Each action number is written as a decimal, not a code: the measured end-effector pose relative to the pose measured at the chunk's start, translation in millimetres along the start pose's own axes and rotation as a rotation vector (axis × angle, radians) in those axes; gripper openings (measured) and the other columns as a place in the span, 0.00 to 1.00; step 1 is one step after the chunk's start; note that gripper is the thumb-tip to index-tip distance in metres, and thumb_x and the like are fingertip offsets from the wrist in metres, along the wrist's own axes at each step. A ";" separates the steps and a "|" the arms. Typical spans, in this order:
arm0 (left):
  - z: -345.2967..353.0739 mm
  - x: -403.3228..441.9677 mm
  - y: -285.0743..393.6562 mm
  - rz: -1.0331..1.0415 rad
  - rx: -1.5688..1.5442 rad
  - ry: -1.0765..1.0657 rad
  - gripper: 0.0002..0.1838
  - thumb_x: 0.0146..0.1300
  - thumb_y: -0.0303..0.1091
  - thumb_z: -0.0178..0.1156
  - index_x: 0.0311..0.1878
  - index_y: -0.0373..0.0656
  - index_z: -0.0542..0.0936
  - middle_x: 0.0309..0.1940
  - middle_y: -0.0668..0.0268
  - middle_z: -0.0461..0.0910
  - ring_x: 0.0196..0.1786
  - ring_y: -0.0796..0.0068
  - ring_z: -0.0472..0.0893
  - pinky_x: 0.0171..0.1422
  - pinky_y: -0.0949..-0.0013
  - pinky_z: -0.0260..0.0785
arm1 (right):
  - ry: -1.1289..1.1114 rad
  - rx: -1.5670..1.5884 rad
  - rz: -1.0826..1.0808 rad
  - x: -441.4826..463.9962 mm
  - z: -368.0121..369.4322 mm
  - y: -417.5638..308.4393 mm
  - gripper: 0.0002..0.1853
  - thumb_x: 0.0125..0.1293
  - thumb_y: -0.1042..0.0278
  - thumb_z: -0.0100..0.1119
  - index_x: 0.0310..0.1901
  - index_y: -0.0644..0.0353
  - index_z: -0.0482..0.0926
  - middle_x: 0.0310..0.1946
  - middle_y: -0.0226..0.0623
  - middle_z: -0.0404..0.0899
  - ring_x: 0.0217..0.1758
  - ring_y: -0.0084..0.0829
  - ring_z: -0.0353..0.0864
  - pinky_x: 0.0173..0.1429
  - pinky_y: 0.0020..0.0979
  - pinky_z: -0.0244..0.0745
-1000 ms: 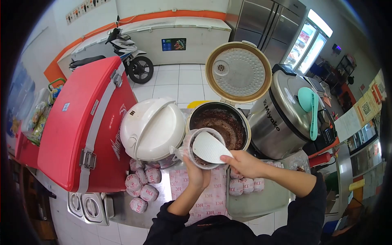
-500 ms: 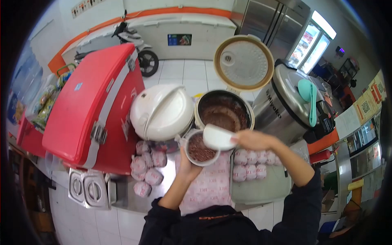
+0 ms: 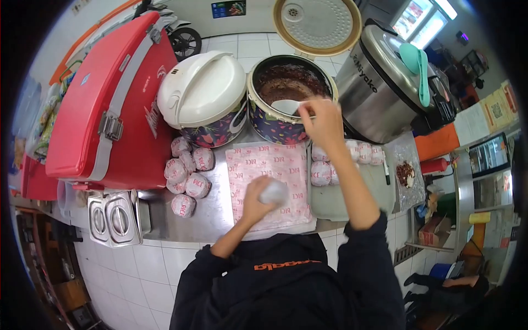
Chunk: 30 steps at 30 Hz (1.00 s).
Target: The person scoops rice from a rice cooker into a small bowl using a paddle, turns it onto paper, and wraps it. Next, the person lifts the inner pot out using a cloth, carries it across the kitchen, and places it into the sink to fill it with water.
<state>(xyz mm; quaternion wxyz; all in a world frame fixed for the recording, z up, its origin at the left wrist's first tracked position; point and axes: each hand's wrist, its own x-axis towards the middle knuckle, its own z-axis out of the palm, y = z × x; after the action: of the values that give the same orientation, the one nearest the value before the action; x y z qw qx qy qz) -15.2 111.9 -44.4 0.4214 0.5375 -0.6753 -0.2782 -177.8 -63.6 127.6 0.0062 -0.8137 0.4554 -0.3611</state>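
We saw a glossy plastic cooler (image 3: 91,104) at upper left, a smooth white plastic paddle (image 3: 286,106), printed paper sheets (image 3: 242,165) on a shiny metal worktop (image 3: 213,217), a satin steel cooker (image 3: 369,102) at upper right and matt cloth sleeves (image 3: 371,247).

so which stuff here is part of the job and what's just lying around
Job, apparently: white rice paddle in right hand, cup in left hand, open floral rice cooker, printed wrapping paper, wrapped RICE bundles

Likely incidental: red cooler box, motorbike, lidded steel pans
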 end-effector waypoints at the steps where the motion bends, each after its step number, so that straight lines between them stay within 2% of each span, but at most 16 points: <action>1: 10.6 -2.0 -5.7 0.000 0.008 0.018 0.40 0.41 0.29 0.68 0.62 0.45 0.65 0.59 0.53 0.66 0.61 0.56 0.66 0.65 0.54 0.58 | -0.054 0.141 0.102 -23.8 2.3 -9.2 0.09 0.57 0.64 0.57 0.31 0.62 0.78 0.27 0.39 0.79 0.30 0.38 0.77 0.36 0.35 0.70; 3: 25.3 -7.4 -17.0 0.173 0.391 -0.235 0.50 0.32 0.34 0.73 0.64 0.48 0.62 0.63 0.47 0.58 0.66 0.50 0.57 0.68 0.52 0.53 | -0.330 0.274 0.276 -85.0 14.8 -26.2 0.12 0.55 0.63 0.60 0.37 0.61 0.77 0.34 0.40 0.78 0.37 0.37 0.78 0.41 0.34 0.71; 5: 19.5 -8.7 -15.1 0.120 0.397 -0.170 0.52 0.32 0.40 0.74 0.65 0.45 0.59 0.65 0.47 0.54 0.67 0.47 0.54 0.69 0.51 0.50 | -0.427 0.200 0.300 -146.2 35.7 -38.1 0.20 0.50 0.63 0.64 0.43 0.63 0.73 0.38 0.45 0.75 0.44 0.43 0.74 0.47 0.39 0.69; 8: 10.3 -26.2 -24.2 -0.049 0.434 -0.084 0.58 0.32 0.51 0.73 0.66 0.37 0.53 0.67 0.46 0.50 0.69 0.44 0.49 0.70 0.50 0.45 | -0.398 0.149 0.409 -201.3 56.0 -64.0 0.26 0.47 0.61 0.67 0.45 0.63 0.68 0.39 0.46 0.72 0.44 0.44 0.72 0.45 0.41 0.68; 9: 7.2 -31.1 -28.1 -0.154 0.475 -0.052 0.62 0.32 0.55 0.71 0.67 0.32 0.50 0.67 0.45 0.49 0.70 0.43 0.47 0.71 0.49 0.42 | -0.390 0.117 0.457 -214.7 64.0 -69.4 0.25 0.45 0.59 0.69 0.41 0.62 0.68 0.36 0.43 0.70 0.42 0.43 0.71 0.43 0.41 0.66; 12: 8.0 -35.1 -24.3 -0.188 0.509 -0.092 0.65 0.33 0.55 0.71 0.66 0.26 0.44 0.68 0.44 0.46 0.71 0.43 0.45 0.72 0.49 0.39 | -0.322 0.086 0.482 -243.1 89.4 -69.5 0.24 0.43 0.55 0.71 0.32 0.59 0.66 0.29 0.37 0.66 0.35 0.40 0.69 0.35 0.39 0.60; 15: 8.6 -36.0 -23.5 -0.217 0.480 -0.077 0.64 0.34 0.58 0.69 0.66 0.27 0.46 0.67 0.43 0.48 0.71 0.44 0.45 0.72 0.50 0.39 | -0.256 0.062 0.466 -235.3 101.5 -69.2 0.22 0.45 0.54 0.69 0.28 0.58 0.66 0.25 0.35 0.68 0.31 0.38 0.70 0.33 0.37 0.58; 17: 10.8 -35.5 -25.9 -0.208 0.474 -0.053 0.65 0.33 0.58 0.70 0.66 0.27 0.45 0.67 0.43 0.47 0.71 0.44 0.45 0.72 0.50 0.39 | -0.330 0.097 0.481 -230.0 107.6 -73.1 0.19 0.47 0.52 0.67 0.25 0.57 0.68 0.21 0.33 0.69 0.28 0.37 0.71 0.33 0.38 0.57; 20: 6.7 -38.4 -25.2 -0.181 0.411 0.006 0.66 0.30 0.56 0.72 0.66 0.28 0.46 0.66 0.43 0.49 0.70 0.44 0.46 0.72 0.49 0.39 | -0.296 0.176 0.449 -226.0 104.8 -70.5 0.20 0.49 0.56 0.67 0.19 0.58 0.65 0.15 0.38 0.68 0.19 0.41 0.68 0.29 0.38 0.58; 22: 2.7 -37.3 -21.2 -0.162 0.339 0.058 0.65 0.29 0.56 0.73 0.66 0.29 0.48 0.65 0.44 0.51 0.69 0.44 0.49 0.72 0.49 0.41 | -0.256 0.263 0.408 -210.5 93.5 -63.4 0.18 0.52 0.58 0.64 0.20 0.60 0.66 0.16 0.40 0.68 0.19 0.40 0.68 0.28 0.38 0.59; 24: -14.2 -45.2 -20.9 -0.056 0.354 0.101 0.59 0.27 0.55 0.74 0.63 0.34 0.57 0.60 0.45 0.58 0.64 0.46 0.58 0.68 0.48 0.47 | -0.165 0.397 0.403 -185.3 74.8 -57.9 0.16 0.56 0.63 0.60 0.22 0.62 0.66 0.17 0.44 0.65 0.18 0.40 0.66 0.25 0.38 0.59; 25: -25.0 -49.3 -17.6 -0.009 0.427 0.094 0.42 0.33 0.54 0.72 0.52 0.43 0.70 0.52 0.54 0.66 0.55 0.55 0.65 0.60 0.52 0.54 | -0.111 0.436 0.436 -163.0 57.2 -58.9 0.15 0.57 0.65 0.58 0.22 0.62 0.66 0.17 0.45 0.64 0.17 0.41 0.64 0.23 0.37 0.59; 26: -33.3 -57.7 -24.5 -0.025 0.430 0.086 0.42 0.33 0.54 0.72 0.52 0.43 0.70 0.52 0.54 0.66 0.55 0.55 0.65 0.60 0.52 0.54 | 0.005 0.417 0.402 -141.5 41.2 -56.3 0.15 0.58 0.66 0.59 0.20 0.62 0.65 0.14 0.42 0.62 0.16 0.35 0.59 0.22 0.34 0.56; 28: -45.2 -71.0 -38.0 0.073 0.452 -0.268 0.27 0.39 0.49 0.70 0.44 0.49 0.76 0.47 0.63 0.70 0.53 0.61 0.68 0.56 0.57 0.57 | 0.225 0.583 0.432 -101.0 15.0 -45.3 0.17 0.57 0.68 0.60 0.18 0.61 0.63 0.13 0.28 0.57 0.20 0.19 0.55 0.22 0.27 0.52; 29: -47.8 -71.0 -36.6 0.139 0.451 -0.240 0.16 0.45 0.46 0.67 0.36 0.51 0.78 0.41 0.68 0.72 0.48 0.64 0.69 0.52 0.60 0.57 | 0.346 0.490 0.407 -73.3 -2.5 -47.2 0.18 0.58 0.66 0.60 0.18 0.61 0.62 0.13 0.26 0.57 0.21 0.18 0.54 0.23 0.26 0.52; 30: -48.9 -70.1 -39.1 0.137 0.449 -0.247 0.16 0.45 0.46 0.67 0.36 0.51 0.78 0.41 0.68 0.72 0.48 0.64 0.69 0.52 0.60 0.57 | 0.398 0.478 0.395 -50.4 -13.9 -43.0 0.19 0.58 0.64 0.61 0.18 0.61 0.63 0.13 0.27 0.57 0.21 0.19 0.55 0.24 0.26 0.53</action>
<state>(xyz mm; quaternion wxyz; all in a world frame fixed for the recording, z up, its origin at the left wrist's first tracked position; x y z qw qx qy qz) 51.2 172.5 -71.8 0.2236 0.5324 -0.8014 -0.1557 -170.7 3.6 123.1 0.1769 -0.5993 0.4989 -0.6005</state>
